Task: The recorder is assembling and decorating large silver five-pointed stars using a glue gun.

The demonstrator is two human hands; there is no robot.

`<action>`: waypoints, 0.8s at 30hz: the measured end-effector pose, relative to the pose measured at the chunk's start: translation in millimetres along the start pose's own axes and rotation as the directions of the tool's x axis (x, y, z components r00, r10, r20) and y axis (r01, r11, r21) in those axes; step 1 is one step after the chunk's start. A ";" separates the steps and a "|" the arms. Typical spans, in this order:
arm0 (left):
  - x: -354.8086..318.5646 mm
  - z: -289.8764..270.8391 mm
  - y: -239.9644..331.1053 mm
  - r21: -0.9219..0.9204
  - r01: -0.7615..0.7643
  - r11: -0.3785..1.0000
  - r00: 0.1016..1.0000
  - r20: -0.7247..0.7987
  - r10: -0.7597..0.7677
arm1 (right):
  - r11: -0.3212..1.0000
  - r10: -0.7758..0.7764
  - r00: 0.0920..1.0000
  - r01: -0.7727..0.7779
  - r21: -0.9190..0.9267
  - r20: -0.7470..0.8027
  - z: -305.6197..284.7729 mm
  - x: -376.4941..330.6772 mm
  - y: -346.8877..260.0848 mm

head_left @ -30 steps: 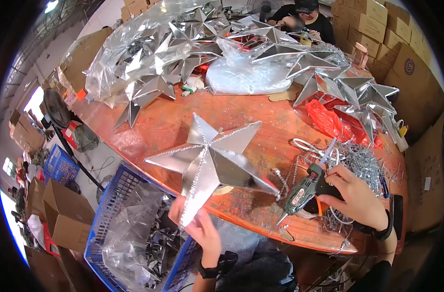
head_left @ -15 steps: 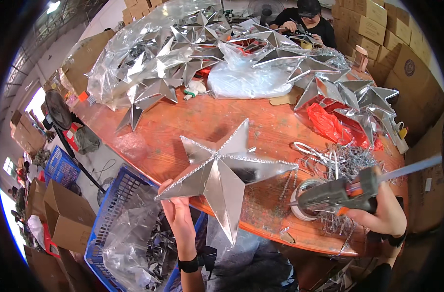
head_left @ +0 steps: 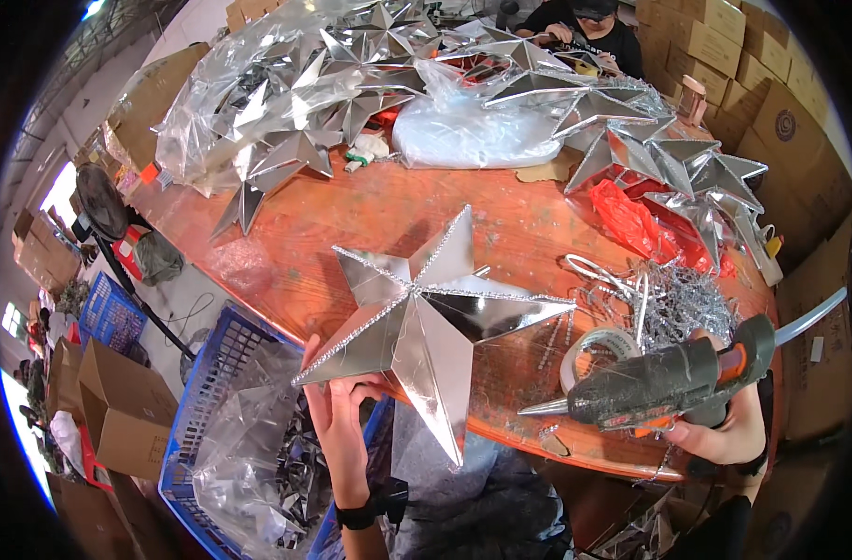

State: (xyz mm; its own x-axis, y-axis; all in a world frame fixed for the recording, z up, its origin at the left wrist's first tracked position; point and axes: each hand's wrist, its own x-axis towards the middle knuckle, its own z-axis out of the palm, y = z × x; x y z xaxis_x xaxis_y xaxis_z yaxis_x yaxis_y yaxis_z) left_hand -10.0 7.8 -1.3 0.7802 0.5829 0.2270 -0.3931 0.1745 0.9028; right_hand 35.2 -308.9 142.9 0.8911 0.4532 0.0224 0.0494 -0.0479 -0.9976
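A silver five-pointed star [head_left: 431,364] rests partly over the table's near edge, with beaded tinsel trim along several ridges and a bare lower point. My left hand [head_left: 337,397] grips its lower left point from beneath, some fingers hidden behind the star. In my right hand [head_left: 725,434] is a dark hot glue gun [head_left: 641,385], its metal nozzle pointing left toward the star but apart from it. A clear glue stick [head_left: 813,315] sticks out of the gun's back. Behind the gun lies a roll of tape [head_left: 599,350] beside a tangle of silver tinsel trim [head_left: 687,303].
Piled silver stars and clear plastic bags [head_left: 477,131] cover the far side of the orange-brown table [head_left: 351,210]. A red plastic bag [head_left: 627,224] lies at right. A blue basket [head_left: 197,420] stands lower left. Cardboard boxes [head_left: 799,168] are stacked right. A co-worker [head_left: 585,33] sits opposite.
The glue gun has come closer and turned, its nozzle shifting left toward the star. My left hand still holds the star, which has barely moved. The view has tilted slightly.
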 end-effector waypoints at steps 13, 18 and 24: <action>-86.8 9.7 21.6 0.317 0.218 0.923 0.885 0.334 -0.323 | 0.735 -0.269 0.767 0.554 -0.391 0.582 5.2 14.5 23.3; -84.9 17.4 32.9 0.361 0.176 0.916 0.799 0.491 -0.347 | 0.904 -0.104 0.891 0.269 -0.331 0.442 9.8 0.6 27.9; -84.8 28.4 35.8 0.354 -0.017 0.935 0.788 0.581 -0.206 | 0.894 -0.127 0.909 0.279 -0.352 0.398 13.6 -1.8 34.8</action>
State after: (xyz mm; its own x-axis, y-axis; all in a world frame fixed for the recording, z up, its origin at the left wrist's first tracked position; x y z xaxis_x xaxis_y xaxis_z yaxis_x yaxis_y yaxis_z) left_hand -76.4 -57.9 22.1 0.9781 -0.0374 0.2050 -0.2081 -0.1275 0.9698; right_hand 29.3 -299.3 107.3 0.6238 0.7722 0.1209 0.4512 -0.2295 -0.8624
